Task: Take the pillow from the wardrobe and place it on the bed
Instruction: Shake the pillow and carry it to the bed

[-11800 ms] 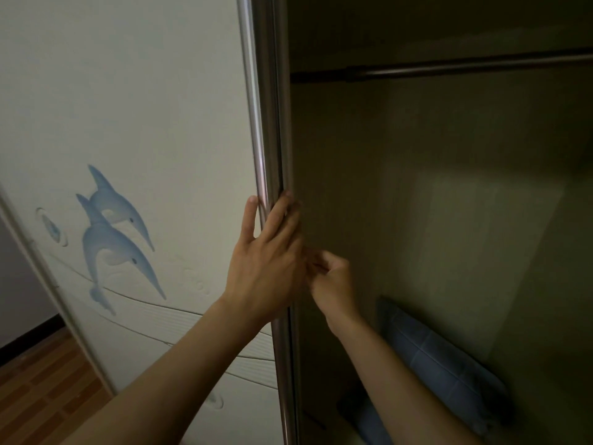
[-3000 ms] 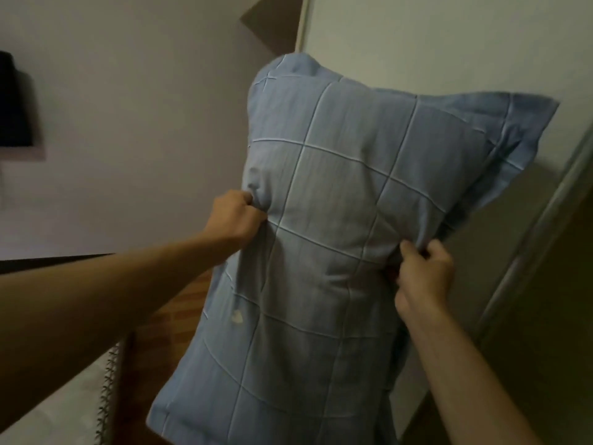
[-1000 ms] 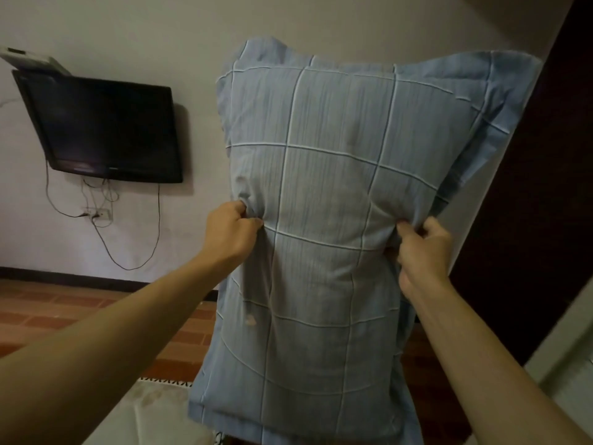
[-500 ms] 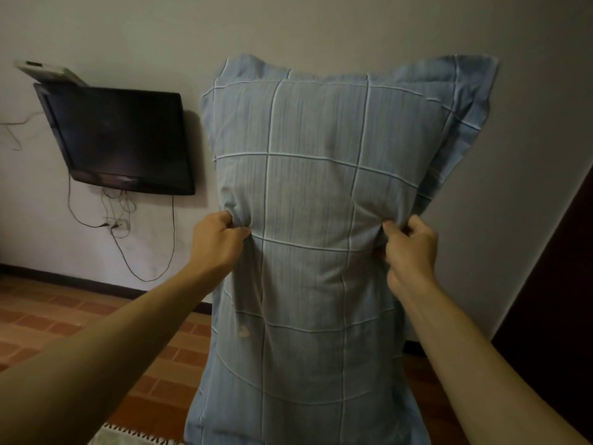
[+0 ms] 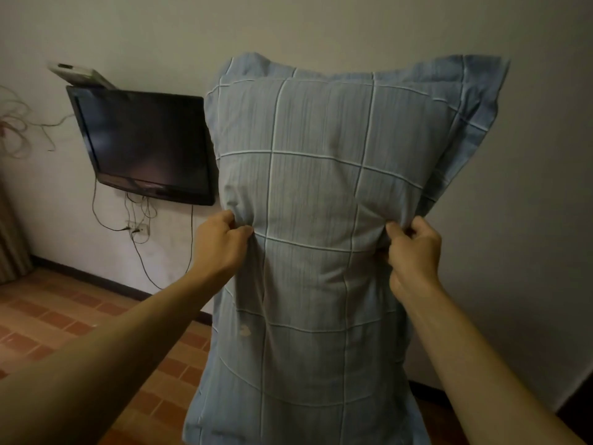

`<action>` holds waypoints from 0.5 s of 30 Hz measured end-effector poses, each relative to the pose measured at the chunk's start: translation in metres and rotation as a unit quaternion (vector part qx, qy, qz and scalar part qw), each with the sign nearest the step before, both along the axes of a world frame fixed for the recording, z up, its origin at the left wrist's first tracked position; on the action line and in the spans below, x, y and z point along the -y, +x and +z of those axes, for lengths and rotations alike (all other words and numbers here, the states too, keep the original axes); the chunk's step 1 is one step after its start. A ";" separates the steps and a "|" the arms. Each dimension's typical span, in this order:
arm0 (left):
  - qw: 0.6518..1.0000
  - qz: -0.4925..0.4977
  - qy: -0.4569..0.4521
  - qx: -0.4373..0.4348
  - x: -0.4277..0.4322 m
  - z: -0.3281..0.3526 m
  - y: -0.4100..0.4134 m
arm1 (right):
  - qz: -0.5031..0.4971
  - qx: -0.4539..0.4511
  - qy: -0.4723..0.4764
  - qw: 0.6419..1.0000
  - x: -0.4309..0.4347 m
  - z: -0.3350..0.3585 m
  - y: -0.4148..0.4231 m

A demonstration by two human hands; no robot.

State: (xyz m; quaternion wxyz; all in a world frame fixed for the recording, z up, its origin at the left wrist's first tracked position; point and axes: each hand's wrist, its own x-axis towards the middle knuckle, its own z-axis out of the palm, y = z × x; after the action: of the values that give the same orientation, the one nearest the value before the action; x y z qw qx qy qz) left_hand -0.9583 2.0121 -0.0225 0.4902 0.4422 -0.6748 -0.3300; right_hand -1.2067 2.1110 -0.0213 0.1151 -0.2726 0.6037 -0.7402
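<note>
Left hand and right hand clenched on blue checked pillow held upright between them, black wall television beyond left hand, partly hidden by pillow's edge, tiled floor below

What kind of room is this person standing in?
Probably a bedroom or simple living room in a home: a flat television is mounted on the plain wall, the floor is reddish tile, and both hands hold up a blue checked pillow.
</note>
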 end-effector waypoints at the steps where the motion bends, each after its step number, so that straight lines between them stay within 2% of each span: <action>1: 1.000 0.004 0.000 -0.002 0.016 -0.001 -0.002 | 0.007 0.001 0.002 1.000 0.016 0.000 -0.003; 7: 0.999 0.041 0.002 -0.027 0.110 0.001 -0.005 | 0.041 0.001 0.012 0.999 0.119 0.009 -0.006; 15: 0.994 0.112 0.000 -0.008 0.198 -0.001 0.007 | 0.103 -0.003 0.012 0.995 0.241 0.013 0.005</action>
State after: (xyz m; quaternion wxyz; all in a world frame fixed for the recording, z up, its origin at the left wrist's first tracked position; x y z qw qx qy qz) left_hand -0.9508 1.8141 -0.0236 0.5292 0.5125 -0.6171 -0.2764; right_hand -1.2014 1.8695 -0.0080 0.1924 -0.3339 0.5814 -0.7166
